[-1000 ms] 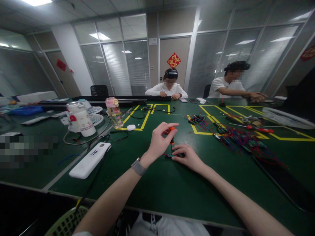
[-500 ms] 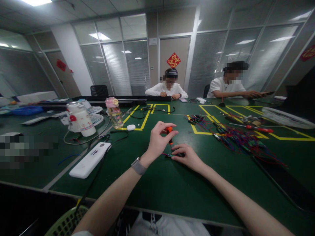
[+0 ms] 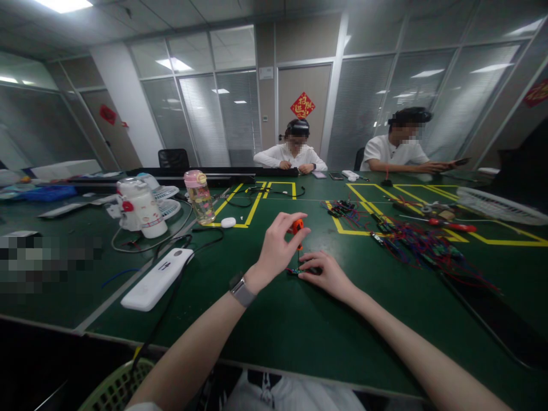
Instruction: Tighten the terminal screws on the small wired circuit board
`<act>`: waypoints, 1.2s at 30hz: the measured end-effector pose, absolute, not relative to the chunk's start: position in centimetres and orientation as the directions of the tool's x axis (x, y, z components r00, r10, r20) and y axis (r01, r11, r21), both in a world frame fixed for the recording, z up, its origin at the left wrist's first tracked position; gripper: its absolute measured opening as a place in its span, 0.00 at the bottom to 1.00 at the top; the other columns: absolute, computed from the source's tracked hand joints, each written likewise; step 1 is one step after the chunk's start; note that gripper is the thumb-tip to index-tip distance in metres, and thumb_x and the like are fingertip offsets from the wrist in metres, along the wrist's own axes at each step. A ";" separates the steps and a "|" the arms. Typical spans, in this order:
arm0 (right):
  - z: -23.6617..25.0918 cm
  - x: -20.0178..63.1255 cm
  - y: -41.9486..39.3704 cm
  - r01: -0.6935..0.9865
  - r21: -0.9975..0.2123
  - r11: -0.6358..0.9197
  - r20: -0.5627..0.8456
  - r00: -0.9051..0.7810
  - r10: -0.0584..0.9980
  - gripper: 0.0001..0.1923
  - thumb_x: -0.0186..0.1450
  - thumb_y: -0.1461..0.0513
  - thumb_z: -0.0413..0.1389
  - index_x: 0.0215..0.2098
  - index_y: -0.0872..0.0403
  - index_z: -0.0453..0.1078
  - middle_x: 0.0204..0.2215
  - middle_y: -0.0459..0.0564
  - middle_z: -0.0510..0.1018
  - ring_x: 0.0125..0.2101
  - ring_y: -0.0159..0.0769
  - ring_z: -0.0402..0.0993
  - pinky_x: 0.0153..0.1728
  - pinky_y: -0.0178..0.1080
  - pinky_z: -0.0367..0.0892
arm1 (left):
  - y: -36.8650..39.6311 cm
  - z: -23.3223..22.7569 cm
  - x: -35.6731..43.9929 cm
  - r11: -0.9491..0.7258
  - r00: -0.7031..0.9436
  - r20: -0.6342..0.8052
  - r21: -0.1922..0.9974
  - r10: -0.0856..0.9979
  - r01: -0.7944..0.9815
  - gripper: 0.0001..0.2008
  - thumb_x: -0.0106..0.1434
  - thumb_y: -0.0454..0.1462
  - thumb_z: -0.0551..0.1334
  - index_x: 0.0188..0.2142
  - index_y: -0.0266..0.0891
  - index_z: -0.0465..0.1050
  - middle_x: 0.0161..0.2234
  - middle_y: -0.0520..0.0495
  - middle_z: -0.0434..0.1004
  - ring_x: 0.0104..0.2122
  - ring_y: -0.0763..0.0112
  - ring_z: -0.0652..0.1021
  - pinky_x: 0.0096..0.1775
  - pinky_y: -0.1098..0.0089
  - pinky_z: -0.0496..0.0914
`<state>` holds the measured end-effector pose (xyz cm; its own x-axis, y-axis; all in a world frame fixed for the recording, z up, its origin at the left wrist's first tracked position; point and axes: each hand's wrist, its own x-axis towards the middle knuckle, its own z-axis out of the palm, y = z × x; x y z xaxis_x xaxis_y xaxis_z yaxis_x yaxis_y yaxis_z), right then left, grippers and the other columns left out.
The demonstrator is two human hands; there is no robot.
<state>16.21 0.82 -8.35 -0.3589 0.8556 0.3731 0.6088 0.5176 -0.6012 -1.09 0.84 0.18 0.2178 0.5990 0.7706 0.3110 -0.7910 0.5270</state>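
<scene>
My left hand (image 3: 278, 242) is closed round the orange and black handle of a screwdriver (image 3: 298, 227), held upright. Its thin shaft points down at a small green circuit board (image 3: 293, 272) lying on the green table (image 3: 274, 325). Whether the tip touches the board I cannot tell. On the right side of the board, my right hand (image 3: 327, 275) pinches its edge between thumb and fingers, resting low against the tabletop. A grey watch sits on my left wrist.
Right of my hands lies a heap of circuit boards with red and blue wires (image 3: 411, 237), beside a red-handled screwdriver (image 3: 454, 225). Leftward stand a white bottle (image 3: 141, 208), a pink-lidded bottle (image 3: 199, 197) and a white power bank-like case (image 3: 157, 279). Two people sit across the table.
My left hand has shifted very slightly, with the screwdriver still upright in it. My right hand stays at the board. The person at the far right has raised a dark flat object a little.
</scene>
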 end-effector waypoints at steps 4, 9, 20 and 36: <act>-8.2 16.2 0.8 0.606 -0.600 0.521 0.375 -0.362 0.853 0.05 0.57 0.58 0.63 0.32 0.48 0.79 0.42 0.51 0.81 0.46 0.46 0.75 0.56 0.59 0.56 | 0.5 0.3 -0.9 -0.830 0.306 0.771 0.517 0.558 0.210 0.16 0.71 0.34 0.49 0.55 0.40 0.67 0.51 0.42 0.72 0.47 0.65 0.76 0.50 0.63 0.70; -8.0 16.1 0.6 0.617 -0.596 0.514 0.367 -0.360 0.858 0.05 0.57 0.59 0.63 0.32 0.48 0.79 0.42 0.52 0.81 0.46 0.47 0.75 0.57 0.62 0.52 | 0.6 0.2 -0.6 -0.803 0.192 0.785 0.543 0.589 0.245 0.10 0.63 0.36 0.62 0.45 0.41 0.75 0.38 0.47 0.72 0.37 0.69 0.75 0.39 0.70 0.72; -7.8 15.9 0.2 0.631 -0.579 0.516 0.381 -0.350 0.855 0.04 0.57 0.60 0.63 0.31 0.50 0.79 0.42 0.53 0.81 0.47 0.49 0.75 0.59 0.67 0.47 | 0.7 0.0 -0.7 -0.772 0.243 0.735 0.625 0.633 0.117 0.15 0.69 0.37 0.55 0.53 0.42 0.70 0.41 0.46 0.74 0.38 0.70 0.77 0.42 0.69 0.72; -7.3 16.1 0.4 0.659 -0.507 0.556 0.445 -0.353 0.823 0.09 0.59 0.58 0.61 0.37 0.51 0.78 0.42 0.53 0.81 0.43 0.45 0.76 0.56 0.61 0.57 | 0.9 -0.2 -0.7 -0.744 0.234 0.709 0.656 0.665 0.128 0.13 0.68 0.38 0.56 0.49 0.41 0.72 0.41 0.46 0.73 0.37 0.70 0.78 0.41 0.70 0.73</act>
